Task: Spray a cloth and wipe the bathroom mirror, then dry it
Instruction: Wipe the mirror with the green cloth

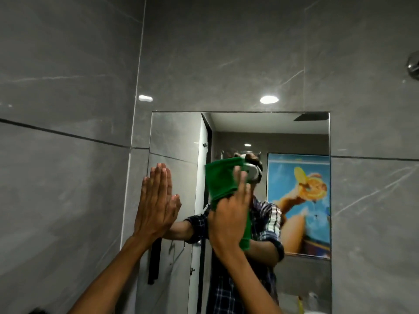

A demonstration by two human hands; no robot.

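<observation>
A frameless mirror (pixel 294 137) is set into the grey tiled wall ahead. My right hand (pixel 229 218) presses a green cloth (pixel 221 177) flat against the middle of the glass, with the cloth sticking up above my fingers. My left hand (pixel 154 200) lies flat and empty on the mirror's left edge, fingers together and pointing up. The glass reflects the person, a white door and a colourful poster. No spray bottle is in view.
Grey marble-look tiles (pixel 68 109) cover the wall left, right and above the mirror. A chrome fitting (pixel 413 64) sticks out of the wall at the upper right edge. A white and yellow object (pixel 308 300) shows low in the mirror.
</observation>
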